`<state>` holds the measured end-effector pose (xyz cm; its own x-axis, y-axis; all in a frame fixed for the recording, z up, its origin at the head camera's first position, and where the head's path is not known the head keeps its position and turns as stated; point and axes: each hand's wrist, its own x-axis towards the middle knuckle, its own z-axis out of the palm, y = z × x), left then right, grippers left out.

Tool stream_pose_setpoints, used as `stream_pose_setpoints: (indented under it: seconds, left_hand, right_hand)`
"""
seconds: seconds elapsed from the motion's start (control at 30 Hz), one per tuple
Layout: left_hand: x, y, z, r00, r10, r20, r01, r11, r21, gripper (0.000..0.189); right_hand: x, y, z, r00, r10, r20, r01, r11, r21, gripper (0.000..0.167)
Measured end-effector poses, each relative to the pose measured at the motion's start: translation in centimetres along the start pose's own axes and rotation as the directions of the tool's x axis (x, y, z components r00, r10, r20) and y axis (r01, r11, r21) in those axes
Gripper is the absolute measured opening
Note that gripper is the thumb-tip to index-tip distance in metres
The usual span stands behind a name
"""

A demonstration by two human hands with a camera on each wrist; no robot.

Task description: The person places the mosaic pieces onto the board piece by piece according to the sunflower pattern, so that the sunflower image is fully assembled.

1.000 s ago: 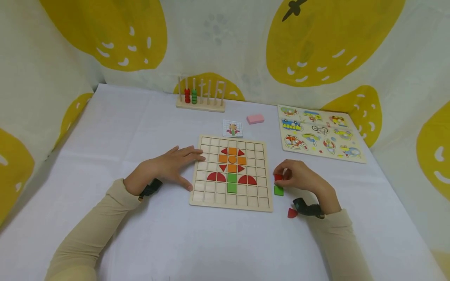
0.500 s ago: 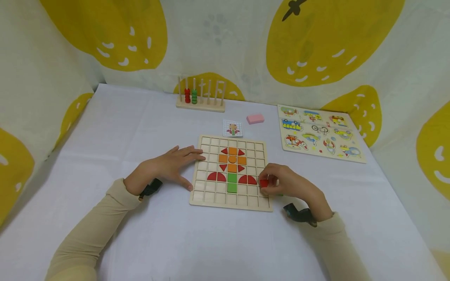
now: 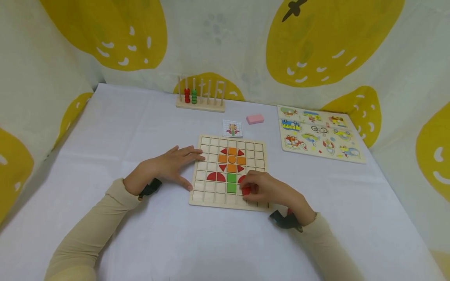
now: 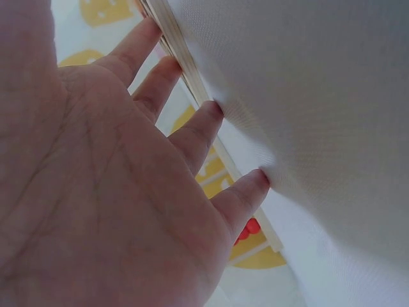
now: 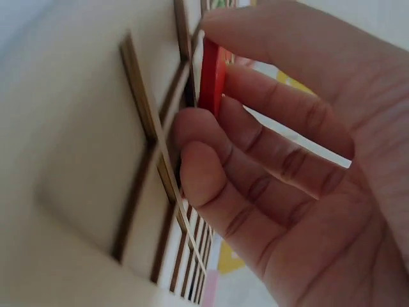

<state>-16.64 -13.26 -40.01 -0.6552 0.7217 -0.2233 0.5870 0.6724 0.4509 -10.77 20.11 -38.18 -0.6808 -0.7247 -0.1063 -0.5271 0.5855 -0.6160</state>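
Observation:
My right hand (image 3: 268, 189) pinches a small red tile (image 3: 246, 191) between thumb and fingers, over the lower right cells of the wooden grid board (image 3: 199, 196). In the right wrist view the red tile (image 5: 213, 78) shows edge-on, close to the cell dividers. My left hand (image 3: 168, 164) lies with fingers spread, thumb and fingertips at the board's left edge. On the board are green squares (image 3: 231, 182), orange squares with an orange circle (image 3: 232, 159), red triangles and red quarter circles (image 3: 216, 176). My right hand hides part of the right-hand red pieces.
Behind the board lie a pattern card (image 3: 232, 128) and a pink block (image 3: 255, 119). A peg stand with beads (image 3: 200, 104) is at the back, a vehicle picture puzzle (image 3: 321, 134) at back right. Another red piece (image 3: 290, 211) peeks out by my right wrist.
My right hand has picked up the red tile from the table right of the board and carried it left over the grid. My left hand has stayed at the board's edge.

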Motion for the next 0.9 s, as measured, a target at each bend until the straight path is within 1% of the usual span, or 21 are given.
stream_pose_setpoints:
  seconds: [0.17,0.3,0.53,0.7,0.9]
  left_hand:
    - [-0.03,-0.08,0.04,1.0,0.001,-0.003,-0.001,1.0,-0.002,0.101]
    - [-0.08,0.09,-0.07,1.0,0.007,-0.001,-0.007,1.0,-0.009,0.1]
    - [-0.1,0.21,-0.14,1.0,0.003,0.0,-0.003,1.0,-0.016,0.099]
    - [-0.05,0.17,-0.11,1.0,-0.001,-0.001,0.001,1.0,-0.019,0.1]
    - [-0.04,0.07,-0.05,1.0,-0.006,-0.003,0.006,1.0,-0.019,0.1]
  right_hand:
    - [0.48,-0.3,0.2,1.0,-0.004,-0.003,0.003,1.0,-0.026,0.02]
    - [0.46,-0.2,0.17,1.0,-0.005,-0.013,0.004,0.999,-0.042,0.02]
    - [0.51,-0.07,0.22,0.999,-0.029,-0.026,0.027,0.997,-0.071,0.02]
    - [0.64,-0.31,0.22,1.0,-0.012,-0.024,0.01,0.998,-0.069,0.02]
    - [0.86,-0.39,0.32,0.999,-0.001,-0.034,-0.001,0.999,-0.051,0.015]
